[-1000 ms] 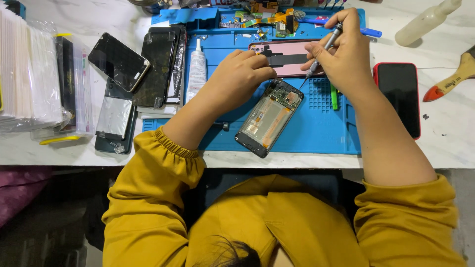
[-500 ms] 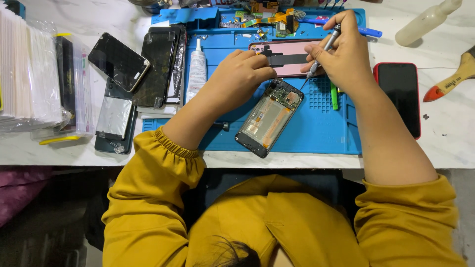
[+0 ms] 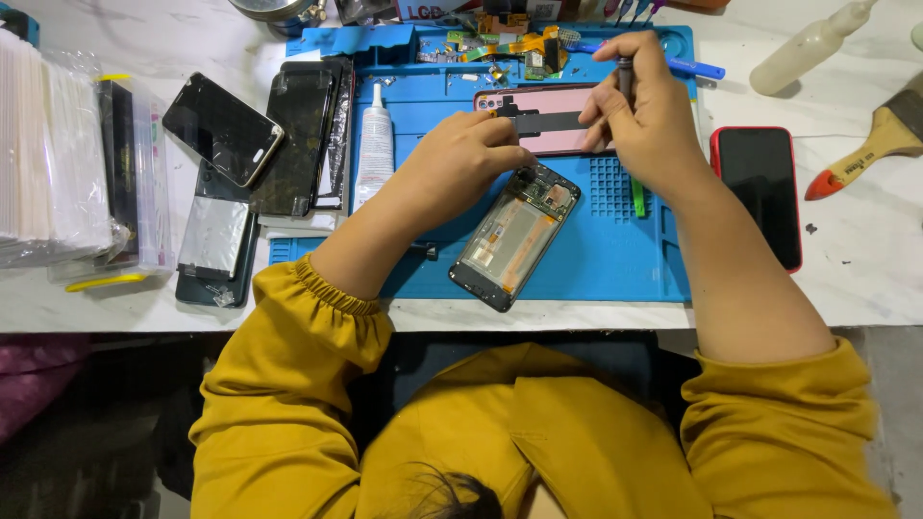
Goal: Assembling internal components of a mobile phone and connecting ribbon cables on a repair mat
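An opened phone [image 3: 514,235] with its back off lies slanted on the blue work mat [image 3: 615,259], its inner parts showing. My left hand [image 3: 461,159] presses its fingertips on the phone's top end. My right hand [image 3: 649,120] hovers above and to the right of the phone, closed around a thin grey screwdriver [image 3: 625,75] held nearly upright. The tool's tip is hidden by the fingers. A pink back cover [image 3: 548,135] with a black strip across it lies just behind both hands.
A white glue tube [image 3: 375,144] and several dark phones and screens [image 3: 223,127] lie left. Clear packets [image 3: 48,154] are stacked at far left. A red-cased phone [image 3: 760,192], a brush [image 3: 880,139] and a squeeze bottle [image 3: 808,43] sit right. Small parts [image 3: 510,43] crowd the mat's far edge.
My right hand has lifted the screwdriver away from the phone's top end and turned it more upright. My left hand stays on the phone.
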